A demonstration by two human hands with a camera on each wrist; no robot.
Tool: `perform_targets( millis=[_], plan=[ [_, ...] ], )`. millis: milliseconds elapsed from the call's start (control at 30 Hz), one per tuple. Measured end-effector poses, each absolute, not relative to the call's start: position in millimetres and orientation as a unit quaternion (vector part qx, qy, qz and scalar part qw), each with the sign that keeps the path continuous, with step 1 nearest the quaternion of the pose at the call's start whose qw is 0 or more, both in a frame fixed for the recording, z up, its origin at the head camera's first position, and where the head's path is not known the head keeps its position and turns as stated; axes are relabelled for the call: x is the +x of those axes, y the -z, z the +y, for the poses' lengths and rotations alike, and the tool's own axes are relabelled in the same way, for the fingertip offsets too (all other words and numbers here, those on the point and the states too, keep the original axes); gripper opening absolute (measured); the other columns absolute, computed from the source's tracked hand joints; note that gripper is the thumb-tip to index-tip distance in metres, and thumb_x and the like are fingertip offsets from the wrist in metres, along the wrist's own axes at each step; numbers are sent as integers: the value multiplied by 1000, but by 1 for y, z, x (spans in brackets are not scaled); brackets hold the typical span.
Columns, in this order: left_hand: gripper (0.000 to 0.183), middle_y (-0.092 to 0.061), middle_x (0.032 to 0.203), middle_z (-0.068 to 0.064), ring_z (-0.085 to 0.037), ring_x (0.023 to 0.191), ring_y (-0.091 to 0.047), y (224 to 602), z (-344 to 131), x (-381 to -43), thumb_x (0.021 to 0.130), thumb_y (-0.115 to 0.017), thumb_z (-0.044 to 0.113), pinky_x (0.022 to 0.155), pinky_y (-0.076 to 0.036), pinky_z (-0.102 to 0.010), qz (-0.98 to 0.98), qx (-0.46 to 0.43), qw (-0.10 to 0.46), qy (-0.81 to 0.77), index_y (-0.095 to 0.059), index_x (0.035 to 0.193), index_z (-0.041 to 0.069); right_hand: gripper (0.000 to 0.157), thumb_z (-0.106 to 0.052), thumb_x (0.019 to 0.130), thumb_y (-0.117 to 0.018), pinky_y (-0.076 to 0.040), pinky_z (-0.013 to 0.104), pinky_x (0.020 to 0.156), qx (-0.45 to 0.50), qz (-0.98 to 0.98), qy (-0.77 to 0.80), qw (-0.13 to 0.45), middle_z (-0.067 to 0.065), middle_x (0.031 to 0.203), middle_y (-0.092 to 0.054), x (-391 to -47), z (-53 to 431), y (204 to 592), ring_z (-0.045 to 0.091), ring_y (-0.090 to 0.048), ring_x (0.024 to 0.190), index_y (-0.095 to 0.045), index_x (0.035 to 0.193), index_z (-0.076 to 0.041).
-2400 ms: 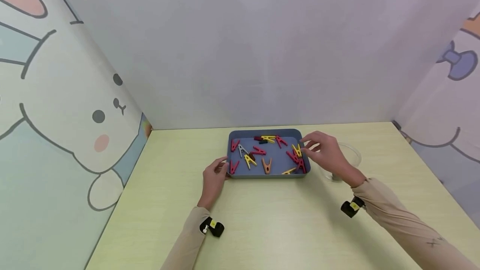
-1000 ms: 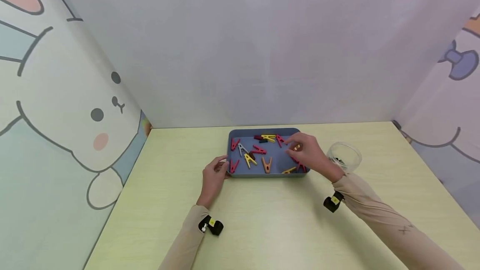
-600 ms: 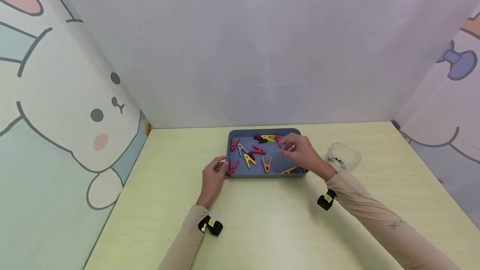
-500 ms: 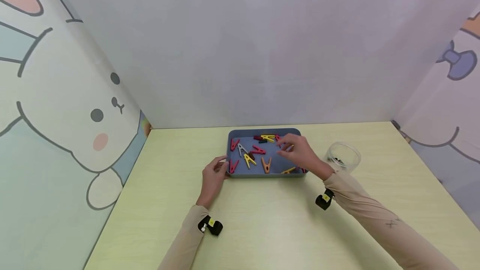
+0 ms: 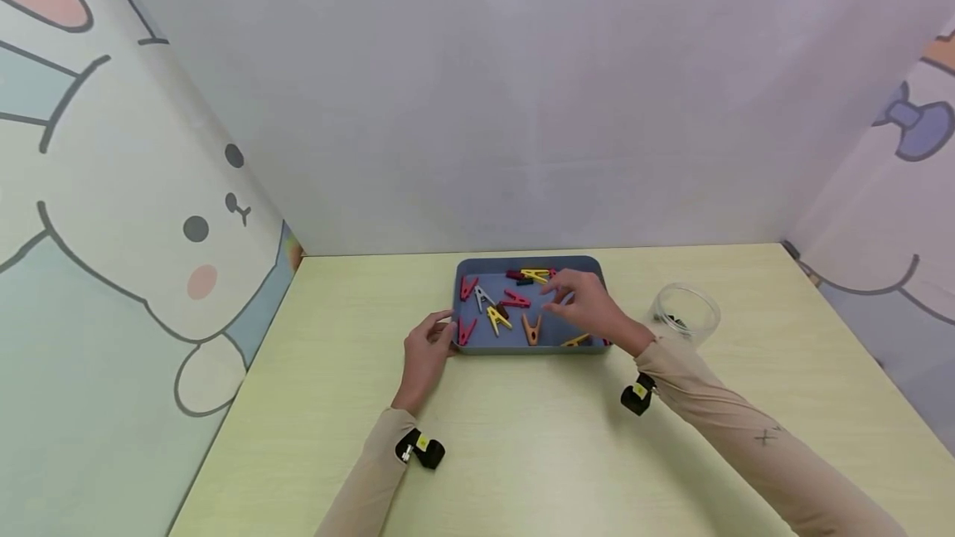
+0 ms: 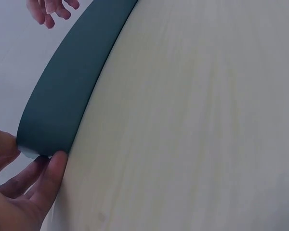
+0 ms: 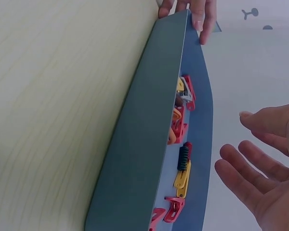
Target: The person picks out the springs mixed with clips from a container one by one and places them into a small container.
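A shallow blue-grey tray (image 5: 537, 350) lies on the table, holding several small spring clips in red, yellow, orange and grey. Among them is an orange clip (image 5: 531, 330), with a yellow clip (image 5: 496, 321) to its left. A dark green ribbed piece (image 7: 183, 157) sits beside a yellow clip in the right wrist view. My left hand (image 5: 425, 359) holds the tray's left end, thumb and fingers at its rim and wall. Over the tray's right half hovers my right hand (image 5: 593, 307), fingers loosely bent with nothing between them. It hides some clips in the head view.
To the right of the tray stands a round clear container (image 5: 690, 313) with small dark pieces inside. The pale wooden table (image 5: 515, 437) meets a plain back wall (image 5: 522, 106). Cartoon-printed side panels (image 5: 134, 272) flank it.
My right hand has moved left from the tray's right rim to over the clips, uncovering the clear container. My left hand and the tray have stayed in place.
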State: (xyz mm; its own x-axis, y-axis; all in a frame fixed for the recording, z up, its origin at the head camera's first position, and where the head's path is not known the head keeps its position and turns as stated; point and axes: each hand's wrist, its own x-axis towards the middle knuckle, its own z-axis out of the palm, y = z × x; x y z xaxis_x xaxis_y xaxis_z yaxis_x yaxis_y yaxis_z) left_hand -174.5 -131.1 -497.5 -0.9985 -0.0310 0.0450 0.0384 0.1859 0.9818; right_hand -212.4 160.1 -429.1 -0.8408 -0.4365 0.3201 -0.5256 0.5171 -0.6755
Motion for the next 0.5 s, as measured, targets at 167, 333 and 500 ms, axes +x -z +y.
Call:
perform_targets(
  millis=[167,333,500],
  plan=[
    [29,-66,103,-18,-29,84,-67,497,-130,-174,94,-60,14,63,-59,-31,-771,-2,31,636,-62,121,4,18,-3,80,-75,-57,29,65,282,-870,-402,46,14,94,-64,-214,158,430,19,-64,74,-70,97,-5],
    [29,-66,102,-18,-30,82,-67,497,-130,-174,95,-59,14,62,-59,-32,-775,-6,35,631,-62,121,3,18,-4,81,-74,-56,29,63,294,-867,-400,38,15,96,-64,-214,153,429,20,-65,74,-70,98,-5],
    [29,-67,101,-16,-29,80,-67,496,-130,-173,95,-59,13,62,-59,-31,-773,-4,35,633,-62,121,4,18,-6,81,-75,-56,28,62,294,-874,-386,31,15,98,-66,-216,148,428,17,-65,73,-71,98,-6]
  ],
)
